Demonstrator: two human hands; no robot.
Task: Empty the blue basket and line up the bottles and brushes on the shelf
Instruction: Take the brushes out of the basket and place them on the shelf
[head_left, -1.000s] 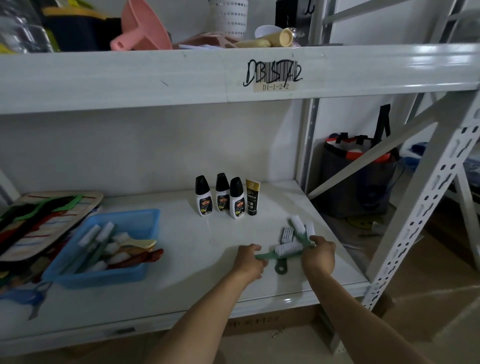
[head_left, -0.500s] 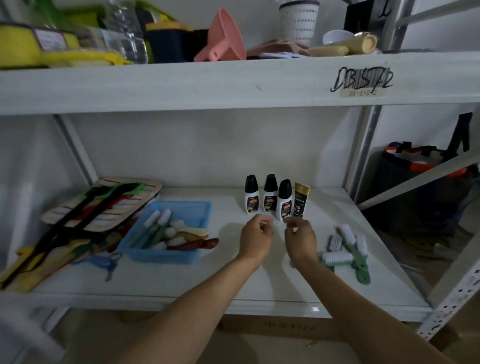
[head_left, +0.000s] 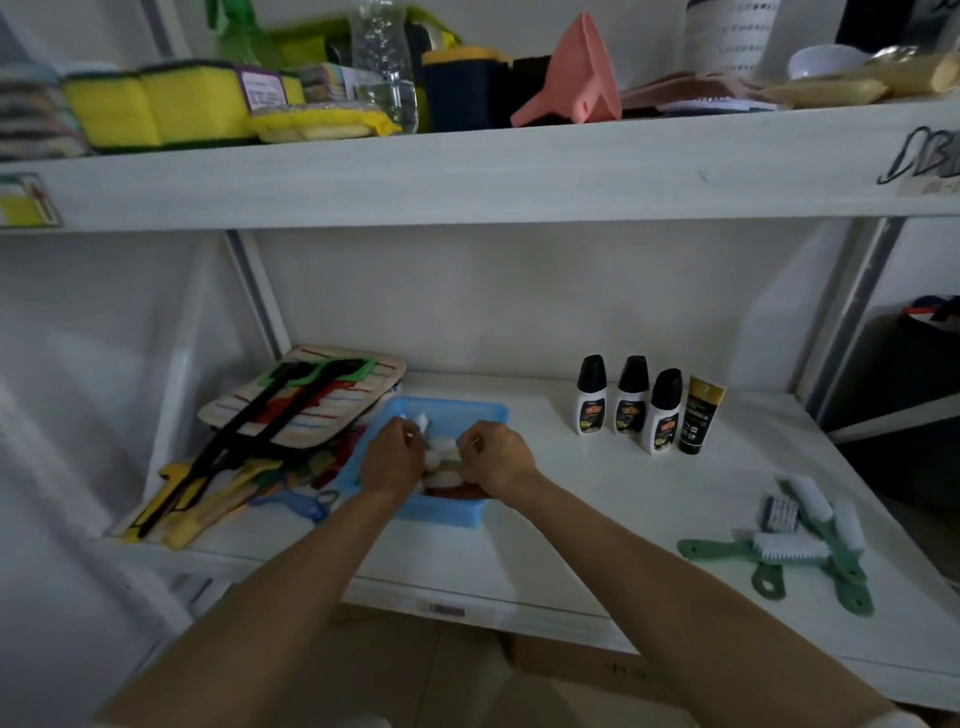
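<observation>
The blue basket (head_left: 457, 413) sits left of centre on the white shelf (head_left: 597, 499), with white-bristled brushes (head_left: 441, 449) and a red handle inside. My left hand (head_left: 392, 460) and my right hand (head_left: 496, 460) are both down in the basket among the brushes, fingers curled; whether either grips a brush is hidden. Three white bottles with black caps (head_left: 631, 397) and a black and gold tube (head_left: 698, 415) stand in a row at the back. Several green-handled brushes (head_left: 810, 540) lie overlapped at the right front.
A pile of striped cloths, black-handled tools and yellow utensils (head_left: 291, 415) crowds the shelf's left end, touching the basket. A blue peeler (head_left: 306, 506) lies by the basket's front corner. The upper shelf (head_left: 467, 171) holds sponges, a bottle and a pink funnel. A metal upright (head_left: 857, 312) stands right.
Both hands left the green brushes at the right, passed in front of the bottles, and are now in the blue basket. The view swung left.
</observation>
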